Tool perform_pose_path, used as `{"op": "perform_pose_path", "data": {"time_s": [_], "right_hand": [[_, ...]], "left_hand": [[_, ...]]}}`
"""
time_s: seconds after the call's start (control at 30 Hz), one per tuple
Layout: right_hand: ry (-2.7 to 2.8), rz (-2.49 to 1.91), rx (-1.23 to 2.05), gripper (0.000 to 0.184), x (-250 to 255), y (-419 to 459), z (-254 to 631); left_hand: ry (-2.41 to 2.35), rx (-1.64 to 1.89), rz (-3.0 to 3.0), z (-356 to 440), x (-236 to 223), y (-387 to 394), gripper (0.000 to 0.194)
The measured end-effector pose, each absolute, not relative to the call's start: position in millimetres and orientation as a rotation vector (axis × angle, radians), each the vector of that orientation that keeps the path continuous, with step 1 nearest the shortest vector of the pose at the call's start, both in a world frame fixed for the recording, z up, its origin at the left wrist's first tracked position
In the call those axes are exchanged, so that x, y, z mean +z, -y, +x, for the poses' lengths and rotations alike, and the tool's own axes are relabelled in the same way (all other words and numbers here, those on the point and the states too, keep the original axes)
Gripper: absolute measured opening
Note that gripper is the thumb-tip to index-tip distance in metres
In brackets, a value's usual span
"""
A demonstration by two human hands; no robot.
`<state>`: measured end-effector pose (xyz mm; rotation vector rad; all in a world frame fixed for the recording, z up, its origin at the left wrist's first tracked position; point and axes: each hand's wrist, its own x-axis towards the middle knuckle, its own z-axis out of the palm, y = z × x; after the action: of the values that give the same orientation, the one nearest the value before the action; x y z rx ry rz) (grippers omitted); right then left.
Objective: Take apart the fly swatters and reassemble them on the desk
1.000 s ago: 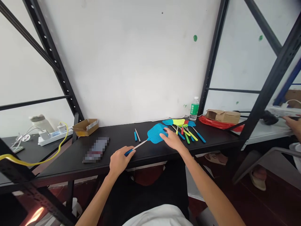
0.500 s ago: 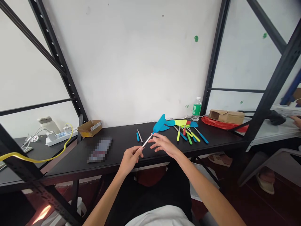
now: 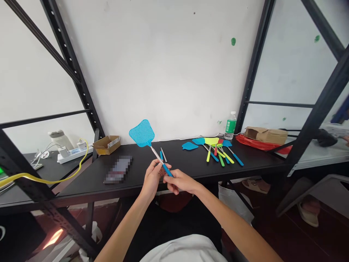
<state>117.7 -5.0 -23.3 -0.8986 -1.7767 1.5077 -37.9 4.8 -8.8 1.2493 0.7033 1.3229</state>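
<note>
A blue fly swatter [image 3: 142,133] is held up in front of me, its perforated head tilted to the upper left. My left hand [image 3: 152,177] is closed round the metal shaft near the handle. At the lower end, the fingers of my right hand [image 3: 180,181] pinch the blue handle. Behind the shaft, a loose blue grip [image 3: 161,155] and a thin silver rod [image 3: 164,155] lie on the black table. A separate blue swatter head [image 3: 190,146] rests flat to the right, beside a pile of coloured fly swatters [image 3: 212,141].
A phone with a blurred screen [image 3: 119,169] and an open cardboard box [image 3: 107,145] are on the left. A water bottle [image 3: 230,126] stands at the back right near a brown carton [image 3: 265,135] on red plastic. Black rack posts frame both sides, and a yellow cable [image 3: 79,169] hangs left.
The held swatter has swung from pointing right to pointing upper left. My right hand left its head and now grips the handle. A second blue head beneath is now uncovered on the table.
</note>
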Motion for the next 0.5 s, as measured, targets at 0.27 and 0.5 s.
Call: {"op": "perform_pose_path", "data": {"time_s": [0.27, 0.5], "right_hand": [[1.895, -0.959, 1.082, 0.036, -9.9, 15.5, 118.8], [1.75, -0.752, 1.573, 0.036, -15.1, 13.6, 116.3]], "left_hand": [[-0.775, 1.545, 1.303, -58.4, -1.6, -13.4, 0.038], [-0.677, 1.491, 1.298, -58.1, 0.8, -10.7, 0.036]]}}
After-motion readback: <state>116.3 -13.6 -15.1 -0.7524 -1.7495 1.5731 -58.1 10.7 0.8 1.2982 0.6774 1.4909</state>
